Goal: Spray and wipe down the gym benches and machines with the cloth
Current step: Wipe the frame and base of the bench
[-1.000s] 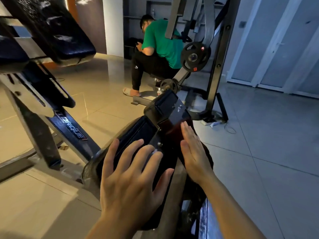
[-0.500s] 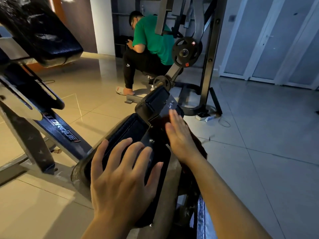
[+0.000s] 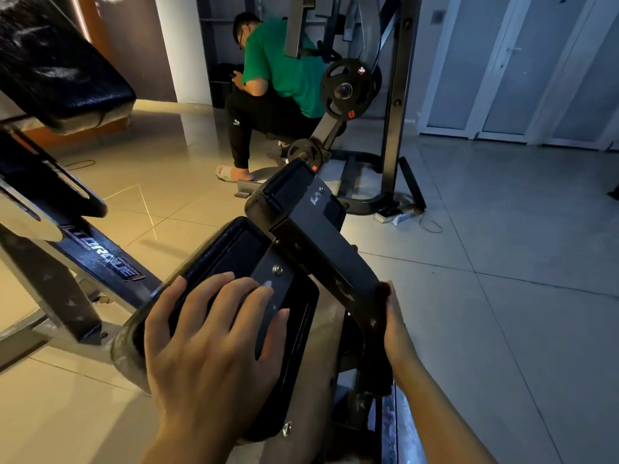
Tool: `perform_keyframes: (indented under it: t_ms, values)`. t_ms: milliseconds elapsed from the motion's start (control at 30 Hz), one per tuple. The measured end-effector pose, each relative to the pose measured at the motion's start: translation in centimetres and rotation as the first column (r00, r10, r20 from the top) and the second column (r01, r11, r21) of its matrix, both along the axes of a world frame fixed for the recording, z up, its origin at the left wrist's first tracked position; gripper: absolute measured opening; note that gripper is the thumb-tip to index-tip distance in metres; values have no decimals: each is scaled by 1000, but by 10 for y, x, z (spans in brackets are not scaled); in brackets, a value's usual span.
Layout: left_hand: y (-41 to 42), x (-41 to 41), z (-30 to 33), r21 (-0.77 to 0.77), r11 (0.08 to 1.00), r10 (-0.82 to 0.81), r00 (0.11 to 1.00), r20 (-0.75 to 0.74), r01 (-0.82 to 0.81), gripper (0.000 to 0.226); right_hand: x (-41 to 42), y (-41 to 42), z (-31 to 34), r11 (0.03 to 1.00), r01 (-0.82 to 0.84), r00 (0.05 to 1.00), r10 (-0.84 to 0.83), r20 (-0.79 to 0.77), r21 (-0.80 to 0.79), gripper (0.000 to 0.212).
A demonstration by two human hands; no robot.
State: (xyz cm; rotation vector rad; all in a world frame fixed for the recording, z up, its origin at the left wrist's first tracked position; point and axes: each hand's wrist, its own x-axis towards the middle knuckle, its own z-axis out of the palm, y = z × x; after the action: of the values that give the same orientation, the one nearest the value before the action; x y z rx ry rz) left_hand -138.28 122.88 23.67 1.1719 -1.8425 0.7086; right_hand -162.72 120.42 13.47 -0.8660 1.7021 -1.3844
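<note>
Tiled gym floor [image 3: 502, 296]. Machine pad [image 3: 231, 259]: long axis toward far right. Left hand [image 3: 214, 333]: flat, fingers spread on pad, holding nothing. Right hand [image 3: 392, 323]: presses dark cloth [image 3: 382, 289] against bracket's near edge; grip hidden.

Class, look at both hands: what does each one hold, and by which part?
Left hand lies flat on the pad's underside, gripping nothing. Right hand is behind the metal bracket; its hold cannot be told.

Matt black metal on the bracket [image 3: 315, 236], scuffed and paint-chipped near its lower end. Grained, faintly glossy black vinyl on the pad [image 3: 217, 259]. Cracked, shiny black upholstery on the bench cushion [image 3: 63, 68]. Glossy polished tile across the floor [image 3: 502, 296]. Dull black iron on the weight plate [image 3: 348, 90].
</note>
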Motion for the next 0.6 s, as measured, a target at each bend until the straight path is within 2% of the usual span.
perform_keyframes:
  t_ms: [33, 67, 133, 200, 267, 333, 400, 467, 600]
  values:
    - [1, 0, -1, -5, 1000, 0, 1000, -5, 0, 25, 0, 4, -7, 1000, 14, 999, -16, 51, 27, 81]
    - [1, -1, 0, -10, 1000, -2, 1000, -11, 2, 25, 3, 6, -8, 1000, 20, 999, -20, 36, 19, 80]
    - [0, -1, 0, -12, 1000, 0, 1000, -10, 0, 24, 8, 4, 7, 998, -1, 992, -7, -126, -59, 57]
    - [0, -1, 0, -2, 1000, 5, 1000, 0, -5, 25, 15, -2, 30, 993, -74, 947, 39, -319, -97, 48]
    - [0, -1, 0, 14, 1000, 9, 1000, 4, -9, 26, 31, -16, 60, 981, -187, 831, 133, -540, -47, 49]
    - [1, -1, 0, 11, 1000, 6, 1000, 8, -6, 25, 57, -37, 95, 957, -290, 709, 204, -675, -16, 52]
    - [2, -1, 0, 1, 1000, 0, 1000, 14, 0, 23, 82, -56, 128, 928, -370, 656, 226, -721, -46, 53]
    - [2, -1, 1, 2, 1000, -2, 1000, 18, 2, 22, 92, -67, 143, 905, -416, 642, 226, -733, -85, 53]
    - [2, 1, 0, 7, 1000, -17, 1000, 13, 17, 21, 77, -61, 117, 920, -368, 643, 148, -752, -134, 54]
